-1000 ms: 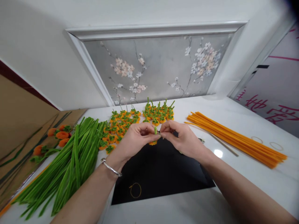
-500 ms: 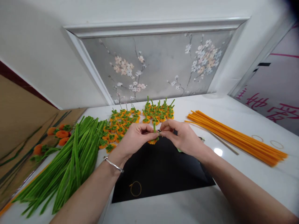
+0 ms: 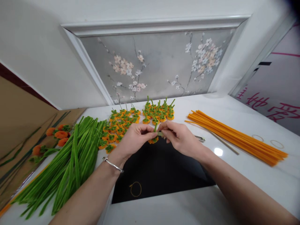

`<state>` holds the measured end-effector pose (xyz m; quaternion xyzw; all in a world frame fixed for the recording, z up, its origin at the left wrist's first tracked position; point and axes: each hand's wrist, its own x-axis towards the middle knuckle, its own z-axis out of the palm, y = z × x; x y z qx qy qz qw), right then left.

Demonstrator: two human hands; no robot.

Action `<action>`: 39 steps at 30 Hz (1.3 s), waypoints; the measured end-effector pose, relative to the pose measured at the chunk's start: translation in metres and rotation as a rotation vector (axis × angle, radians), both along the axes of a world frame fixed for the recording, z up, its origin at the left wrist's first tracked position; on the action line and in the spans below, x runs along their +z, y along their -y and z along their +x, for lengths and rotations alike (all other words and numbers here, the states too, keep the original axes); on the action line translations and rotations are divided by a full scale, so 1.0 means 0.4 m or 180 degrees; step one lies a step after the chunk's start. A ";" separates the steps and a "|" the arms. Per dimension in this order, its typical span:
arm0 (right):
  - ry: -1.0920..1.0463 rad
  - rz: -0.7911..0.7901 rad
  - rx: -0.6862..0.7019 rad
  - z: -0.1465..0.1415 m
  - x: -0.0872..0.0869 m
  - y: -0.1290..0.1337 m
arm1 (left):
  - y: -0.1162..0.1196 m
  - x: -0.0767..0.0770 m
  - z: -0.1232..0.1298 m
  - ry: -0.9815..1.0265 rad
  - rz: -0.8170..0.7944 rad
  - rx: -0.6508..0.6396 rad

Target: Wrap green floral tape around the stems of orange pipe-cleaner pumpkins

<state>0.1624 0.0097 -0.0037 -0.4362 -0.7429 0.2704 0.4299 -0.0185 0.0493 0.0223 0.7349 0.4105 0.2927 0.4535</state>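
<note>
Above the black mat [image 3: 161, 172], my left hand [image 3: 138, 137] pinches a small orange and green fuzzy flower [image 3: 153, 141] by its upright green stem. A short pale green strip [image 3: 160, 133] runs from the stem to the fingers of my right hand [image 3: 177, 136], which are closed on it. Both hands are close together, their fingertips a little apart. Behind them stand many similar flowers in two groups, one at the left [image 3: 119, 125] and one at the back [image 3: 159, 112], stems up.
Green fuzzy stems [image 3: 77, 156] lie at the left beside orange flowers [image 3: 61, 134] on brown cardboard [image 3: 16, 140]. Orange stems [image 3: 236, 137], a thin stick [image 3: 226, 143] and rubber bands [image 3: 277, 144] lie right. Another band [image 3: 136, 189] is on the mat.
My right fingers have shifted slightly right from the flower's stem, and more of the pale strip shows between the hands. The view has moved slightly.
</note>
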 end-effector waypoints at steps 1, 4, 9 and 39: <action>0.0001 -0.0027 0.0021 -0.001 -0.001 0.001 | 0.001 0.000 0.001 -0.0012 0.0027 -0.0017; -0.0070 -0.0132 0.0032 -0.005 -0.006 0.001 | 0.004 0.001 0.003 -0.0081 0.0098 -0.0061; -0.0363 -0.0186 0.0057 -0.007 -0.015 -0.006 | 0.009 0.001 0.006 -0.0191 0.0089 -0.0180; -0.0442 0.0069 -0.0102 -0.003 -0.006 -0.004 | 0.032 0.018 0.019 -0.0139 0.0396 -0.0073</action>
